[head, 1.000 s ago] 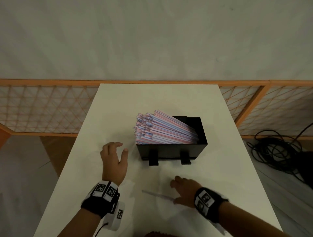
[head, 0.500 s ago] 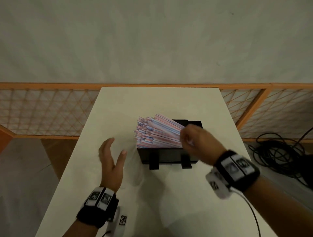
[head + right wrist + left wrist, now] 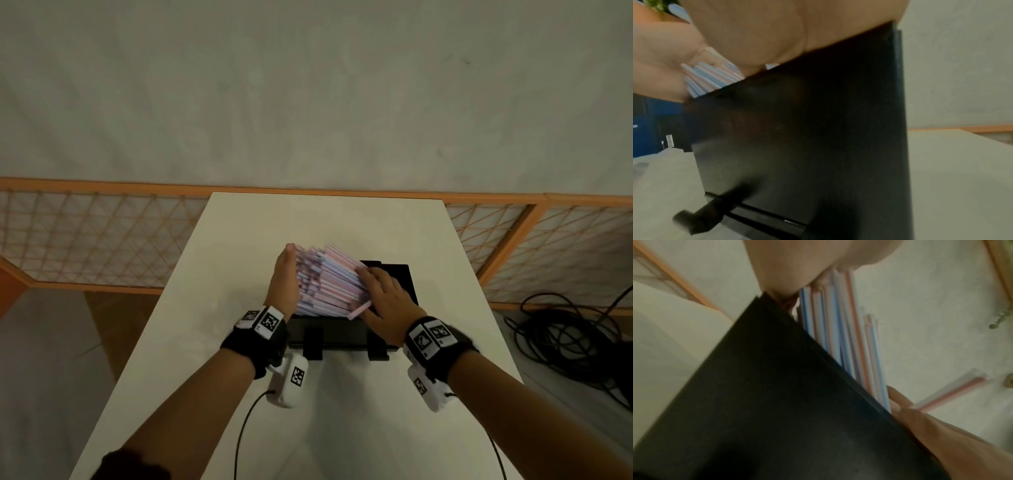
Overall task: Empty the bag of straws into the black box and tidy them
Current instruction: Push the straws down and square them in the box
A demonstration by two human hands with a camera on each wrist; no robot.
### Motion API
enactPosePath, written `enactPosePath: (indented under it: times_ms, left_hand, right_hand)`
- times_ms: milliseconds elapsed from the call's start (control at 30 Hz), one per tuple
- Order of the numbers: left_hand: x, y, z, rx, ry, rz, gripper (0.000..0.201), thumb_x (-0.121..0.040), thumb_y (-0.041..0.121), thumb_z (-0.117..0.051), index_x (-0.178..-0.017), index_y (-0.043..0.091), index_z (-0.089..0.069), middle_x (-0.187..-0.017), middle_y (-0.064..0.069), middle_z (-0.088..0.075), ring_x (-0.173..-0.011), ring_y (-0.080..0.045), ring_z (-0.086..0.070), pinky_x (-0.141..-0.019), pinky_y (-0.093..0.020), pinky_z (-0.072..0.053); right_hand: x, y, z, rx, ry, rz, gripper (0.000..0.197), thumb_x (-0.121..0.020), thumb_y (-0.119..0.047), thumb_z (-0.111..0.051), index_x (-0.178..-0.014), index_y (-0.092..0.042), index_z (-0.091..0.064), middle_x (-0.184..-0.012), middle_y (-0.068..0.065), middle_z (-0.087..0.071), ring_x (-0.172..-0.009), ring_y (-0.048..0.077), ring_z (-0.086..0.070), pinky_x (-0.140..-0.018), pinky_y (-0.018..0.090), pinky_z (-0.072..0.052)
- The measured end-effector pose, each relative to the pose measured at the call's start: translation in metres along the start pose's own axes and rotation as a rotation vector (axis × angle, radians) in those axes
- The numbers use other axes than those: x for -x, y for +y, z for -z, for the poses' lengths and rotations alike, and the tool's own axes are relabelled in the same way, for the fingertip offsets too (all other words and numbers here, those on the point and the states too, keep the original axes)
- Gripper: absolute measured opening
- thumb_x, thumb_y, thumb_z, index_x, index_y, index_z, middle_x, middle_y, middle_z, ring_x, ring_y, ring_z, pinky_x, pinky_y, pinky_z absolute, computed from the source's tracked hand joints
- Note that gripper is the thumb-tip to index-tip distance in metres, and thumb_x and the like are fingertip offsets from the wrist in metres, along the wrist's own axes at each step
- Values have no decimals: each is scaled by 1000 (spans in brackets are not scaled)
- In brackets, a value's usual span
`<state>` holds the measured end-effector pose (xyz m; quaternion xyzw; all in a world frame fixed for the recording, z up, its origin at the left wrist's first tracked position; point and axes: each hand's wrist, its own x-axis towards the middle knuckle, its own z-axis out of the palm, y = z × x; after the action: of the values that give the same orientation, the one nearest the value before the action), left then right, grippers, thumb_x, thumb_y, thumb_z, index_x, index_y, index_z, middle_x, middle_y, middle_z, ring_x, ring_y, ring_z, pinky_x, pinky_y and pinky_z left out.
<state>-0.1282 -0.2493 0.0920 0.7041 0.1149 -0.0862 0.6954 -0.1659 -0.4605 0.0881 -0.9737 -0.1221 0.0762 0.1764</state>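
The black box (image 3: 342, 334) stands mid-table with a thick bundle of pink, blue and white straws (image 3: 329, 284) leaning out of it to the left. My left hand (image 3: 282, 281) stands on edge, its flat palm against the straws' left ends. My right hand (image 3: 387, 298) lies on top of the bundle at the box's right part, fingers spread over the straws. A single straw (image 3: 359, 310) sticks out between its thumb and forefinger, also seen as the single straw (image 3: 949, 391) in the left wrist view. The box's (image 3: 807, 129) inside is hidden.
The white table (image 3: 342, 222) has bare surface all around the box. An orange lattice fence (image 3: 102, 240) runs behind it. Black cables (image 3: 565, 342) lie coiled on the floor at the right. Two black feet (image 3: 312, 346) stick out from the box's front.
My right hand picked a stray straw off the table near me and carried it up onto the bundle. My left hand moved from the table to the straws' left ends.
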Motion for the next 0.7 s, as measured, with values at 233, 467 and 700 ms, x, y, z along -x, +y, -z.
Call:
enactPosePath:
  times_ms: [233, 467, 700]
  left_hand:
    - [36, 59, 26, -760, 6, -452, 99, -74, 76, -36, -149, 14, -17, -159, -2, -11, -147, -17, -5, -119, -37, -10]
    - [66, 98, -26, -1660, -420, -718, 128, -58, 91, -42, -150, 14, 2, -160, -4, 7, -146, -20, 14, -118, -51, 5]
    - [22, 60, -42, -2075, -498, -530, 140, -51, 85, -61, -148, 3, -3, -155, -18, -17, -142, -37, -16, -114, -59, -6]
  right_hand:
    - [-7, 5, 17, -112, -36, -57, 106, -60, -75, -30, -149, -20, -13, -150, 7, -26, -136, 29, -27, -111, 46, -28]
    - [-25, -39, 12, 148, -39, -144, 74, -82, -55, -48, -141, -17, -25, -139, 9, -34, -128, 30, -33, -106, 45, -30]
    - [-32, -44, 17, 24, -80, -173, 86, -76, -57, -58, -144, -17, -24, -146, 8, -30, -133, 30, -32, -109, 48, -27]
